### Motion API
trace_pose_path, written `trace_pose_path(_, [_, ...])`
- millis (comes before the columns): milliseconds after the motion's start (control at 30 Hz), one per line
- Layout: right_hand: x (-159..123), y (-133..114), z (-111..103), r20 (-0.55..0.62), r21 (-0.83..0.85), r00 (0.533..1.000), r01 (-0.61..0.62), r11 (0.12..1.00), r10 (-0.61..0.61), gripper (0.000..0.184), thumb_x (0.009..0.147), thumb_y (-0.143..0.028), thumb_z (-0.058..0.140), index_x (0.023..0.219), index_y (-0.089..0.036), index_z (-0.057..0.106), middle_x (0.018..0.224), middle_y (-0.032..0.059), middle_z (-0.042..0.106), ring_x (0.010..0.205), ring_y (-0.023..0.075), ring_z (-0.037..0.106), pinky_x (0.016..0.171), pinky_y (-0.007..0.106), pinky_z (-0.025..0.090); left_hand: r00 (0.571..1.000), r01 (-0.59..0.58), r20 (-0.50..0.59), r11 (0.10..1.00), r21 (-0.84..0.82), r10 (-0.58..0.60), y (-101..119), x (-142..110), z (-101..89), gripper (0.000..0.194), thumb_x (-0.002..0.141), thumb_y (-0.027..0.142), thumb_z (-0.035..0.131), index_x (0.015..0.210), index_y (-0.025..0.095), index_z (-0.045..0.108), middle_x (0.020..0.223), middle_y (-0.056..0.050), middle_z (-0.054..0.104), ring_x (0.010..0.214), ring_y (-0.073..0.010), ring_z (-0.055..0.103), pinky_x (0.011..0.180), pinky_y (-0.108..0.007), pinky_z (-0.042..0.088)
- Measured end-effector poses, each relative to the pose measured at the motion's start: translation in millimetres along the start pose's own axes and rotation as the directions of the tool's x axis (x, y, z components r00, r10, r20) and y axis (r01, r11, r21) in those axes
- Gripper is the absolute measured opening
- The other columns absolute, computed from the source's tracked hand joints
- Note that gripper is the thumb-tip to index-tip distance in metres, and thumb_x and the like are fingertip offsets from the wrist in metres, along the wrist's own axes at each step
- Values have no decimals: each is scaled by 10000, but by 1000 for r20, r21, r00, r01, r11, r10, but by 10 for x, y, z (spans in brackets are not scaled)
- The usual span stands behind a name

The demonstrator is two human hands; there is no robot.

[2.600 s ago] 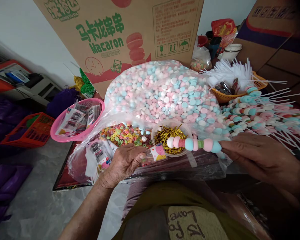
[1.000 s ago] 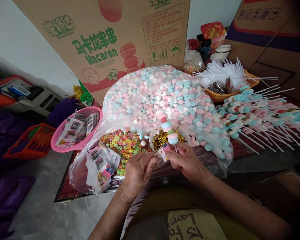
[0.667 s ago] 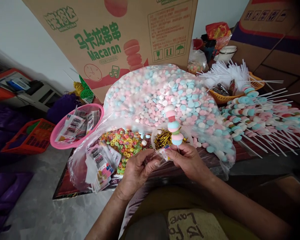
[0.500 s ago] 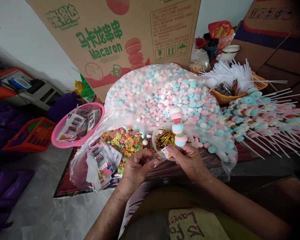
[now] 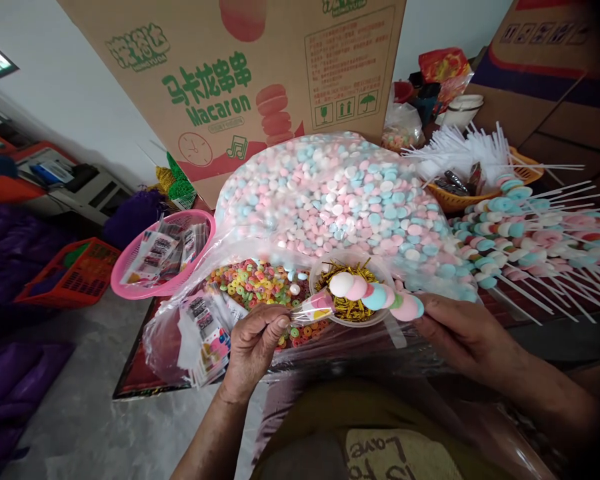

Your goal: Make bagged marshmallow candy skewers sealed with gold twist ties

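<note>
- Our right hand (image 5: 460, 333) grips the candy skewer (image 5: 375, 295) by its stick end, lying nearly level over the bowl of gold twist ties (image 5: 350, 297).
- Our left hand (image 5: 253, 347) pinches a small clear wrapper bag (image 5: 313, 308) at the skewer's tip, at nine o'clock from it.
- At twelve o'clock lies the big bag of pastel candies (image 5: 340, 193); at three o'clock, finished skewers (image 5: 525, 233).

Dark table (image 5: 135, 373) under candy bag (image 5: 340, 193), skewers (image 5: 525, 233)
</note>
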State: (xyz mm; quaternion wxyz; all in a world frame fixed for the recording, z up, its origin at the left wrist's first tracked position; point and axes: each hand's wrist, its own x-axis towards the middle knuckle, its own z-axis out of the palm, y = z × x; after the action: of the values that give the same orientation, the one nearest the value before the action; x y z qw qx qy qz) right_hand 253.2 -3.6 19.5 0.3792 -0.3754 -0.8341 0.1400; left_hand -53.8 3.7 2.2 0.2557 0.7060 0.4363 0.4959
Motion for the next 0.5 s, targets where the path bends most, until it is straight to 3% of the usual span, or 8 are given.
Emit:
trace_pose_path(100, [-97,84,7,28,-138,996,84,987,-81,293,871,-70,442,1101,-221,541,965,50,680,849,173,664,695,260,531,1000,-23,-21,1000,8,23,-17,-1,-16,101,854,251,614,840,201,701,795,-26,714,758,-158,654,707,-304,536])
trace_pose_path(233, [-179,153,-2,106,-220,992,94,971,-72,411,866,-70,427,1237,-222,517,1042,72,680,927,199,663,736,284,547,998,-64,10,995,79,63,-19,-7,-64,94,860,242,604,877,232,696,829,-6,721,778,-158,661,741,-333,532])
trace_pose_path(367, [-146,121,-128,177,-349,972,209,913,-155,472,816,-36,395,1228,-211,541,885,62,693,703,186,666,530,259,499,983,-174,97,961,213,157,34,55,-100,84,863,228,600,877,222,683,843,-17,733,758,-163,672,714,-327,513])
trace_pose_path(500, [-86,72,-240,224,-411,963,231,882,-148,407,800,-9,380,1070,-192,623,693,33,645,543,148,582,457,251,383,892,-432,277,856,284,358,73,161,-76,79,859,194,608,919,200,660,829,-34,744,739,-144,686,673,-274,481])
